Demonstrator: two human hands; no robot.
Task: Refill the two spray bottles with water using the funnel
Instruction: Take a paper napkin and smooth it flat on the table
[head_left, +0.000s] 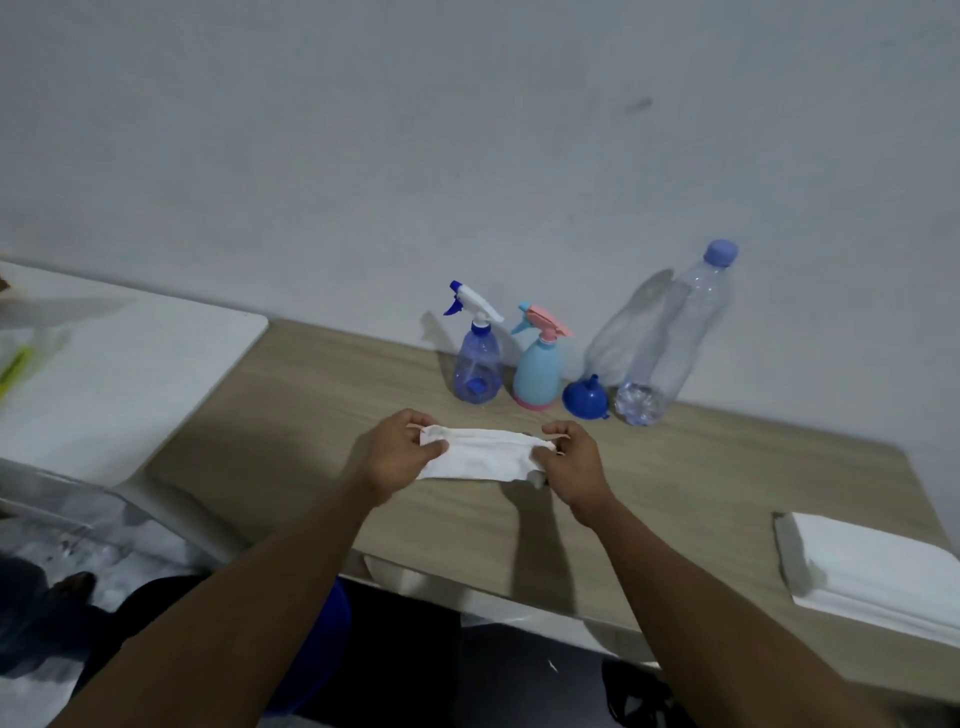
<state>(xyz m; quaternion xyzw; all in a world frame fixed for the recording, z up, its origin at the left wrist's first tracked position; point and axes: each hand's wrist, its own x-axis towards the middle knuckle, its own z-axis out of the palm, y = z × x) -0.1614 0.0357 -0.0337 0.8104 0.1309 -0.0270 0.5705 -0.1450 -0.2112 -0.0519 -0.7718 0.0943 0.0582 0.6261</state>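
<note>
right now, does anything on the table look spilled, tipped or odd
Nothing spilled or damaged. Only the blue plastic funnel sits upside down, spout up, between the pale blue spray bottle and the tall clear plastic bottle.

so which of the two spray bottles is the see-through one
The dark blue spray bottle with the white trigger, on the left. The light blue spray bottle beside it, with the pink trigger, is opaque.

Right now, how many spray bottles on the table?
2. Translucent blue spray bottle by the wall; light-blue spray bottle beside it, next to the blue funnel. None apparently hidden.
</note>
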